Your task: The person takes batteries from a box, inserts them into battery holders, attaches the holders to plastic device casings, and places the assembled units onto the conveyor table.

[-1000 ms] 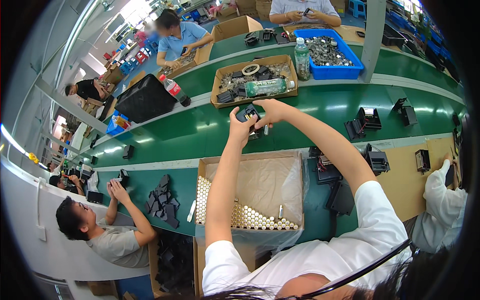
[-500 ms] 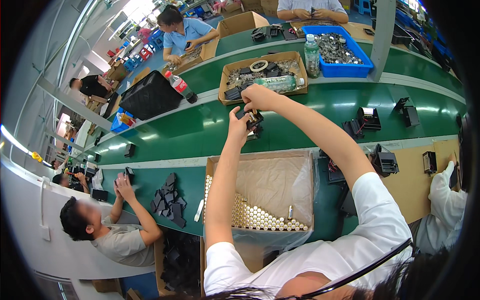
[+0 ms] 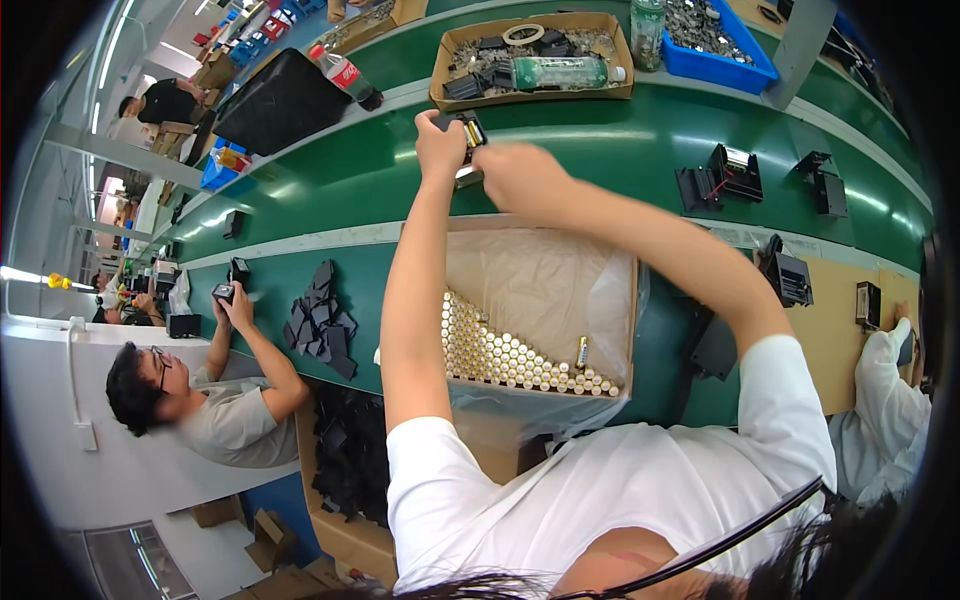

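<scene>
Over the green worktop, my left hand (image 3: 440, 150) is closed round a black battery case (image 3: 478, 122), whose open side shows gold-ended batteries (image 3: 472, 135) inside. My right hand (image 3: 525, 180) is just right of the case, fingers bent toward it. Motion blurs this hand, and I cannot tell whether it holds anything. Nearer me stands a lined cardboard box (image 3: 634, 320) with many upright cylindrical batteries (image 3: 510, 355). One battery (image 3: 582, 352) with a dark wrapper stands higher than the others.
A carton of scrap (image 3: 440, 85) with a green bottle (image 3: 560, 72) stands beyond my hands. More black cases (image 3: 738, 175) lie at the right. Flat black pieces (image 3: 322, 325) are heaped at the left, beside a co-worker (image 3: 220, 400) holding a small black case.
My hands and the case have moved left relative to the carton. My right hand has come down from the top of the case to its right side. The view has tipped downward.
</scene>
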Demonstrator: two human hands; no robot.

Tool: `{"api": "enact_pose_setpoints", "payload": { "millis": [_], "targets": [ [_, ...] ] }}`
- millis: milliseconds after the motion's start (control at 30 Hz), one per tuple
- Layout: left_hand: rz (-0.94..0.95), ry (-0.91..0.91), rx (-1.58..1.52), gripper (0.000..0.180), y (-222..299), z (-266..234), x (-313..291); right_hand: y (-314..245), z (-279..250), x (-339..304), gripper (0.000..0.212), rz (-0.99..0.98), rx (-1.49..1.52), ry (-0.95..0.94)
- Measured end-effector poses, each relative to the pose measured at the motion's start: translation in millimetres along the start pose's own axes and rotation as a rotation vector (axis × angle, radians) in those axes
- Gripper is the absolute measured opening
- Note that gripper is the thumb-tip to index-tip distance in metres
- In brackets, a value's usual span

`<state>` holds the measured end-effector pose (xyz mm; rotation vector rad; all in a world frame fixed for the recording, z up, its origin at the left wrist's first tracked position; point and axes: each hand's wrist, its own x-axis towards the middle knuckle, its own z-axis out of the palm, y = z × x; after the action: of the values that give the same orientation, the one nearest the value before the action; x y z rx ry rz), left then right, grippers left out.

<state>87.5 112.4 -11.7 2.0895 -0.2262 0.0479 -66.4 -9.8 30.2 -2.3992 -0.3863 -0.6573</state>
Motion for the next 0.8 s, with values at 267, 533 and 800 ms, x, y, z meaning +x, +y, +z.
{"api": "enact_pose_setpoints", "payload": {
  "millis": [267,533,800],
  "targets": [
    [0.105,0.024,0.806,0.05,40.1,-5.7,-16.1,-94.1,-16.8,-134.8,0.024,0.29,0.252,-0.917],
    [0.622,0.277,1.021,0.05,51.1,2.0,-42.2,-43.0,-55.3,-154.4,0.022,-0.151,0.039,-0.954],
    [0.514,-0.469,0.22,0.046,70.1,65.5,-76.9,-33.8,-73.0,-168.7,0.019,-0.317,-0.162,-0.922]
  ]
}}
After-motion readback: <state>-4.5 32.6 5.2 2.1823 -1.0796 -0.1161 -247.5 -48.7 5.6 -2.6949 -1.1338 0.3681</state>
